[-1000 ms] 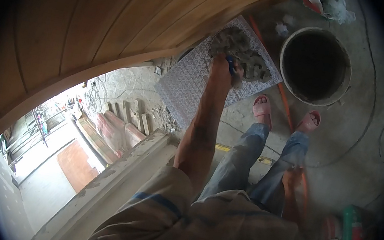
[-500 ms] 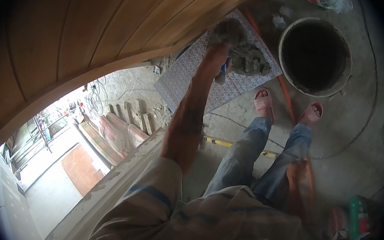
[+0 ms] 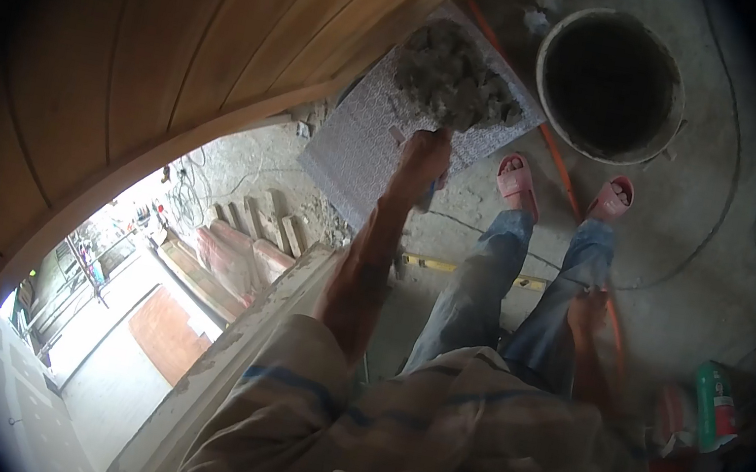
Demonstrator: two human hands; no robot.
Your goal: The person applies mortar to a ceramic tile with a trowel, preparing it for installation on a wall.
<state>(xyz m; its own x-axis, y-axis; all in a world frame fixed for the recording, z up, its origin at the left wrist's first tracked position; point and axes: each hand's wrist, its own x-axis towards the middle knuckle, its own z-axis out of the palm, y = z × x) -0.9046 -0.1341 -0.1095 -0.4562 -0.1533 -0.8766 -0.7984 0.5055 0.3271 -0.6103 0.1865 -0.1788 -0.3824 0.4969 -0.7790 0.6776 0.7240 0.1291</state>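
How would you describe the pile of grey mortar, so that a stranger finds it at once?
Start at the big round bucket on the concrete floor. Directly beside it lies a flat patterned tile, partly under the wooden arch. The mortar is the lumpy grey heap on the tile's far end, just beyond the left hand.

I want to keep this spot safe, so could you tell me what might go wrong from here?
1. The mortar pile sits near the edge of the patterned tile; scooping with the left hand could push some onto the floor.
2. The open sandals leave the toes bare to falling mortar.
3. The orange hose and the cable run by the feet, a possible trip.
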